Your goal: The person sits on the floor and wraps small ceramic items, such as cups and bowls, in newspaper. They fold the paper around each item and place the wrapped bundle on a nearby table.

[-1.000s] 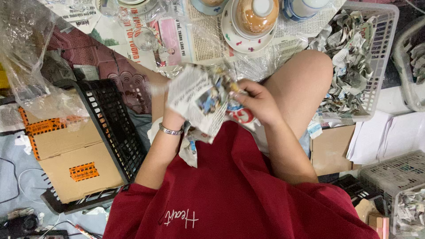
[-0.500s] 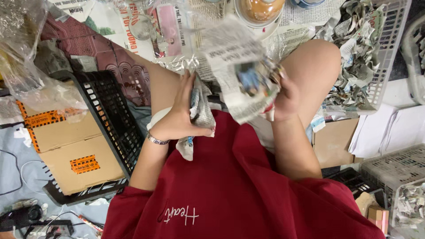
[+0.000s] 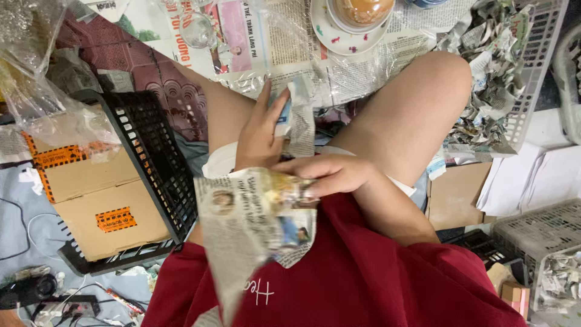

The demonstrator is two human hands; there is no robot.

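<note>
I sit on the floor in a red shirt with my knees apart. My right hand (image 3: 330, 174) pinches the top edge of a printed newspaper sheet (image 3: 254, 227), which hangs down over my lap and shirt. Just above it, my left hand (image 3: 260, 133) has its fingers stretched upward and holds a narrow folded piece of newspaper (image 3: 301, 118) upright between my legs. The two hands are close together and almost touch.
A black plastic basket (image 3: 151, 145) holding a cardboard box (image 3: 91, 194) stands at the left. A white basket (image 3: 532, 66) of crumpled newspaper sits at the upper right. A patterned saucer with a cup (image 3: 351, 27) and a glass (image 3: 196, 27) rest on spread newspaper ahead. A grey basket (image 3: 538, 236) is at the lower right and cables (image 3: 36, 290) at the lower left.
My right hand has brought the newspaper sheet down from in front of my knee onto my lap. My left hand has slid forward and now holds up the narrow folded piece.
</note>
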